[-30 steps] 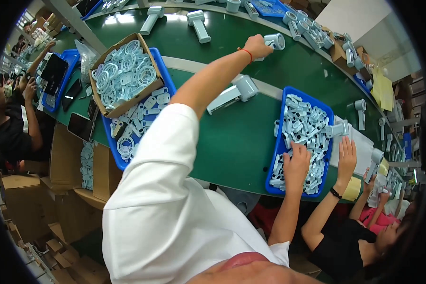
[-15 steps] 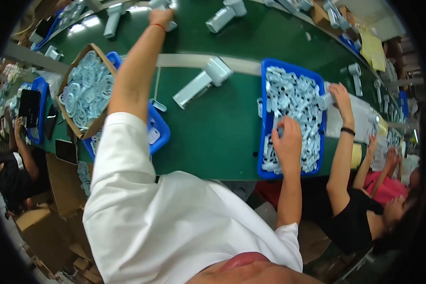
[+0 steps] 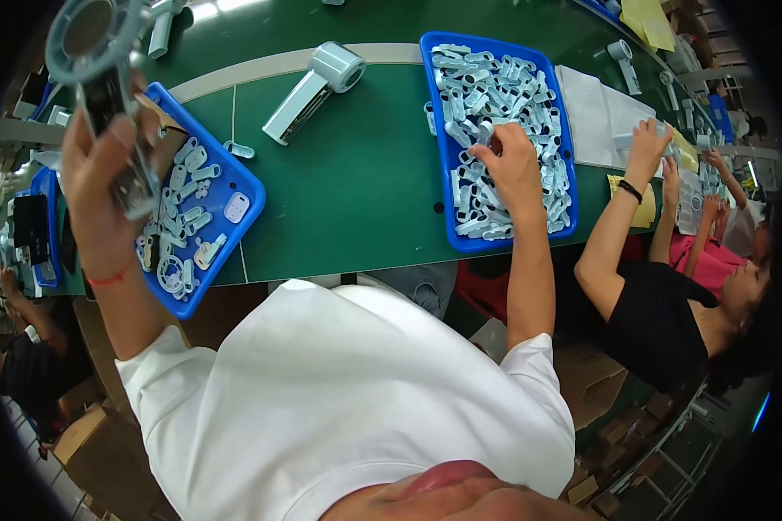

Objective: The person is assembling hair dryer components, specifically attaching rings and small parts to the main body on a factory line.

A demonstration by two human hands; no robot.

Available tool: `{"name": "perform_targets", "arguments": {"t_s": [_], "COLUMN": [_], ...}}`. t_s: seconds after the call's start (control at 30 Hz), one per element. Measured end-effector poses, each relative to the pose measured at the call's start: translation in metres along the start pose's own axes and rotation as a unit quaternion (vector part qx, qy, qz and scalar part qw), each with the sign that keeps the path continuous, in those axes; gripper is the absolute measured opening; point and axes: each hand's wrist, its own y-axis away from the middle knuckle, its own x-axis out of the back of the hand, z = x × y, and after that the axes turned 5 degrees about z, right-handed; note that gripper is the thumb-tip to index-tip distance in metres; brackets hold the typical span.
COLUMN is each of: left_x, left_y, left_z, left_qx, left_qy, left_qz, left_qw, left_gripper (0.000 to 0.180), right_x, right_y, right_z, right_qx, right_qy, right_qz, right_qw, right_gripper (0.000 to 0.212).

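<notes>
My left hand point(image 3: 100, 195) is raised at the left, closed round a pale blue-grey handheld fan casing point(image 3: 137, 193). The casing has a ring-shaped head at the top and an open handle. Over at the right, my right hand point(image 3: 514, 169) reaches into a blue tray point(image 3: 451, 208) heaped with small oblong pale blue parts. Its thumb and fingers pinch one small pale blue plastic part point(image 3: 485, 133). Between the two hands another fan casing point(image 3: 300, 106) lies slantwise on the green table.
A second blue tray point(image 3: 254, 189) on the left holds scattered small parts, partly hidden by my left hand. White sheets point(image 3: 586, 117) lie right of the heaped tray. A co-worker's hand point(image 3: 647, 148) works there. More casings point(image 3: 624, 65) lie further off.
My left hand has come back from the far side of the table with a fan casing. My right hand stays in the tray, its fingers now on a part. The whole view has shifted.
</notes>
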Motion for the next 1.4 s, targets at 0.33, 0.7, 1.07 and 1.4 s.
{"name": "perform_targets", "arguments": {"t_s": [0.33,0.7,1.07,1.4], "left_x": [-0.077,-0.083,-0.105,-0.111], "left_y": [0.118,0.111,0.119,0.117], "left_z": [-0.088,-0.111,-0.142,-0.134], "left_qx": [0.337,0.360,0.136,-0.007], "left_qy": [0.330,0.284,0.063,-0.169], "left_qz": [-0.039,-0.086,-0.165,-0.166], "left_qw": [0.881,0.884,0.975,0.972], "left_gripper": [0.034,0.045,0.095,0.087], "right_x": [-0.033,-0.058,-0.041,-0.055], "right_y": [0.047,0.075,0.070,0.079], "right_z": [-0.073,-0.088,-0.115,-0.108], "right_qx": [0.177,0.228,-0.211,-0.191], "right_qy": [-0.038,0.135,-0.417,-0.347], "right_qz": [-0.069,-0.083,-0.138,-0.071], "right_qw": [0.981,0.961,0.873,0.916], "right_gripper": [0.031,0.037,0.023,0.029]}}
